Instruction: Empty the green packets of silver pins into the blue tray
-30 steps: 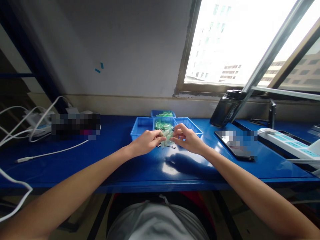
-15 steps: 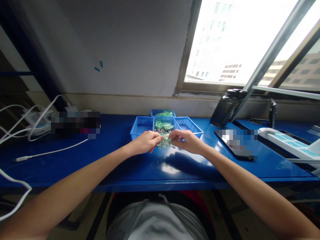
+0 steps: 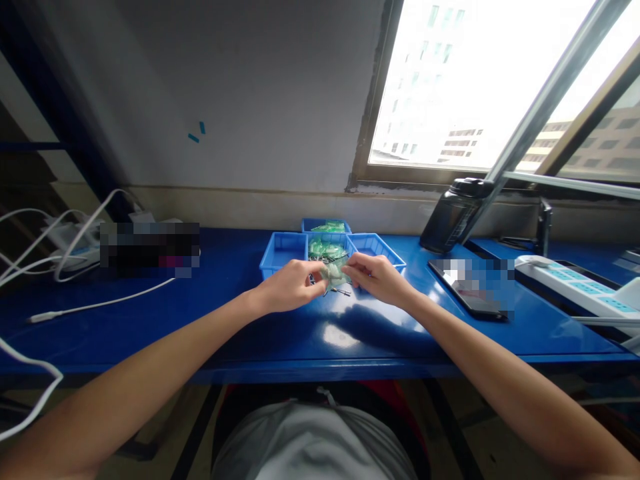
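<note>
A: Blue metal bench (image 3: 150,320) from edge to edge. What sits on it, starting at the left?

B: White cables (image 3: 60,253) lie far left, with 1 loose white lead (image 3: 100,305) trailing toward the middle. Next comes a group of blue trays (image 3: 283,257) against the back wall: 1 at the left with nothing visible inside, 1 in the centre holding green-tinted packets (image 3: 327,250), 1 at the right, and 1 behind them with more green packets.

A: And the hands?

B: The left hand (image 3: 287,288) is curled, its thumb and fingertips pinched on the left end of a small clear greenish bag (image 3: 334,273). The right hand (image 3: 380,279) is curled too, pinching the bag's right end.

A: Where is the bag exactly, and how does it lie?

B: It is held between the 2 hands, just above the bench and right in front of the centre tray's near wall. Its long axis runs roughly left to right, from 1 hand to the other. Which end is its mouth, I cannot tell. Thin dark pins (image 3: 343,291) lie on the bench directly under it.

A: Further right?

B: A dark phone (image 3: 467,300) lies flat near the right forearm, a black bottle (image 3: 450,217) leans at the window sill behind it, and a white power strip (image 3: 575,287) sits far right.
</note>
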Demonstrator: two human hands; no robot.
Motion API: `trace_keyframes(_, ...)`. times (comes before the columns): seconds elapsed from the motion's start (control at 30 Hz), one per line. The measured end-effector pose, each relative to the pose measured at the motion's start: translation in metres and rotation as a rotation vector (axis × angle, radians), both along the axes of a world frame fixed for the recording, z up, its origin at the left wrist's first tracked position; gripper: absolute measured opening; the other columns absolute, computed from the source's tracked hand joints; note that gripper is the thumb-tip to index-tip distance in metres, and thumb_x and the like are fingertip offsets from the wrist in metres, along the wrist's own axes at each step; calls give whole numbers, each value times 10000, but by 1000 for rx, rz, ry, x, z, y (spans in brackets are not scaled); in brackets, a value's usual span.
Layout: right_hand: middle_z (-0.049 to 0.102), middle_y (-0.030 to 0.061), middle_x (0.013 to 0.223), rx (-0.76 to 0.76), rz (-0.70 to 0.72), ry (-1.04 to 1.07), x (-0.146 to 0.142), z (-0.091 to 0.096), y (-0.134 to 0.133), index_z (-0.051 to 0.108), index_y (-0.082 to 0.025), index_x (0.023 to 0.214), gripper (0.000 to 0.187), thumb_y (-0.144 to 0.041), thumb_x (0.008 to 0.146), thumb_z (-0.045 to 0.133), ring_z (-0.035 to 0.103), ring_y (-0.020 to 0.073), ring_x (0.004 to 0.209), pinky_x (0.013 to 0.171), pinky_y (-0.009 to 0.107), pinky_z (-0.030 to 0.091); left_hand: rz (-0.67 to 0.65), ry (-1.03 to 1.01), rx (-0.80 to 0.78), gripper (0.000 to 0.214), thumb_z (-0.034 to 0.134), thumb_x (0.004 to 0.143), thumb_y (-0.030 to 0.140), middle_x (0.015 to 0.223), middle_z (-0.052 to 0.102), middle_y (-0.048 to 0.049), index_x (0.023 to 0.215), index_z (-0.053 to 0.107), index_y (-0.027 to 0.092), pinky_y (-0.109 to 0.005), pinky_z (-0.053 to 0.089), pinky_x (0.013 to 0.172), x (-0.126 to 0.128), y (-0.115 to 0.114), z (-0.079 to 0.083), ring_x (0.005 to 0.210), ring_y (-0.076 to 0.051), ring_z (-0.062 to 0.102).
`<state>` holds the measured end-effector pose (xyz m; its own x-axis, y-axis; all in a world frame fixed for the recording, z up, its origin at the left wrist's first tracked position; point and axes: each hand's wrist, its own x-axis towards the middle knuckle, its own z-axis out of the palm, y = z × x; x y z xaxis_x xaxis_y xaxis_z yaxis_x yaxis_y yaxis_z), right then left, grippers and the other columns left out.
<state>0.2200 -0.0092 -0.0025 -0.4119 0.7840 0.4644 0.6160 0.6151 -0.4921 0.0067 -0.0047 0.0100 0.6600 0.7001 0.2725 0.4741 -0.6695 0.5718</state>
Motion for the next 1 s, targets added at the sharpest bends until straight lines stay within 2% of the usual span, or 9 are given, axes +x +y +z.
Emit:
trace_keyframes(0.17, 550, -29, 499, -9, 5, -16, 0, 1, -2, 517, -161, 695, 244, -332, 865, 482, 409, 60, 440, 455, 171, 321, 32, -39, -106, 265, 435, 864, 357, 560, 551, 22, 784, 595, 162, -207, 367, 485, 0, 5, -5, 488, -105, 518)
trace_keyframes(0.37, 550, -30, 491, -32, 52, -9, 0, 3, -3, 510, -160, 681, 251, -341, 854, 500, 407, 58, 433, 465, 178, 325, 36, -81, -181, 236, 444, 862, 342, 555, 530, 30, 743, 549, 168, -193, 376, 459, 1, 7, -8, 466, -95, 513)
trace_keyframes(0.6, 552, -29, 500, -44, 40, -19, 1, 2, -2, 505, -166, 683, 255, -352, 856, 488, 409, 64, 434, 468, 184, 324, -30, -71, -127, 206, 440, 865, 313, 639, 565, 19, 764, 545, 167, -197, 383, 491, 0, 8, -12, 504, -91, 519)
trace_keyframes(0.73, 543, -50, 497, -46, -47, -47, 0, -2, 2, 520, -181, 764, 205, -371, 841, 508, 404, 69, 423, 464, 191, 314, -76, -49, -91, 204, 436, 869, 302, 651, 574, 10, 782, 558, 163, -207, 391, 539, 0, 4, -8, 562, -104, 532)
trace_keyframes(0.83, 510, -65, 480, -51, -108, -52, -1, -4, 4, 509, -193, 795, 223, -411, 803, 556, 407, 81, 429, 457, 199, 306, -123, -36, -4, 219, 432, 873, 296, 691, 583, -6, 793, 582, 158, -218, 389, 593, 0, 1, -4, 631, -118, 533)
trace_keyframes(0.9, 528, -47, 514, -106, -36, -53, -1, -3, 3, 519, -186, 793, 235, -418, 827, 522, 448, 89, 458, 471, 205, 332, -142, -33, 68, 224, 429, 875, 290, 731, 583, -13, 792, 591, 158, -225, 384, 626, 1, 0, -3, 677, -124, 526)
trace_keyframes(1.0, 602, 8, 665, -241, 167, -36, -2, 1, -3, 561, -165, 870, 275, -421, 869, 459, 539, 107, 573, 539, 214, 403, -134, -23, 111, 240, 430, 877, 310, 760, 576, -20, 782, 592, 159, -237, 391, 672, 1, 0, -3, 728, -136, 522)
